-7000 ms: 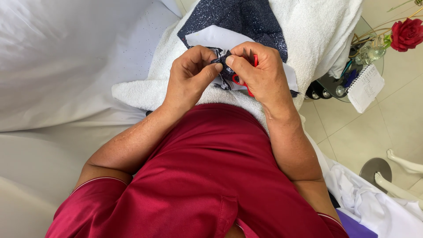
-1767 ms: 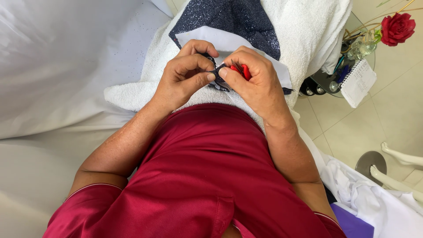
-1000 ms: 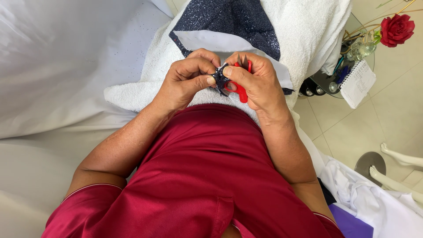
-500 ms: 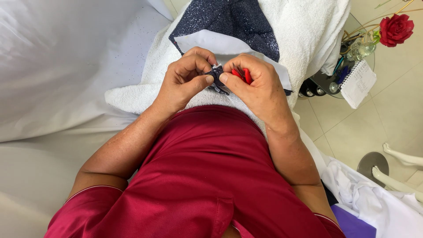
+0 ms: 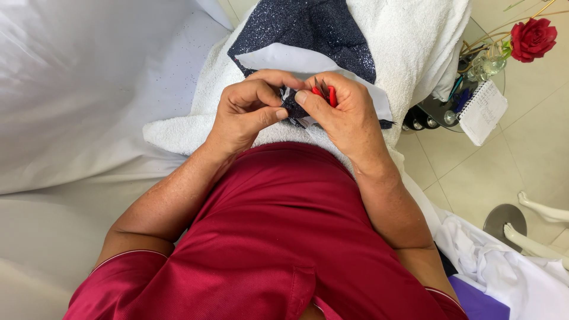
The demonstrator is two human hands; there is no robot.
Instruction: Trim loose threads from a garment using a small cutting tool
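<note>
A small folded edge of dark glittery fabric [image 5: 291, 106] is pinched between the thumb and fingers of the left hand [image 5: 246, 115], which is closed tightly on it. A small red-handled tool [image 5: 326, 95], probably a thread snip or seam ripper, is gripped in the right hand [image 5: 344, 115]; only its red handle and thin metal tips are seen above the fingers, so its exact kind cannot be told. The two hands are held touching each other, just above the person's red shirt [image 5: 278, 237].

The pinched piece appears to belong to the larger dark sparkling cloth [image 5: 308, 29], which is spread with a white lining layer [image 5: 296, 59] over a white towel [image 5: 409, 47] lying beyond the hands. The fabric is judged to be light, soft and limp, with a slightly rough glitter face; it would best be held close to the worked spot and kept taut between fingertips, since it folds and slips easily. The tool's tips are judged sharp and are best kept away from the holding fingers.

To the left, white sheeting [image 5: 77, 89] is spread out. To the right, a red rose [image 5: 533, 37], a spiral notepad [image 5: 483, 112] and small bottles are set on a little glass stand, above a tiled floor [image 5: 474, 184].
</note>
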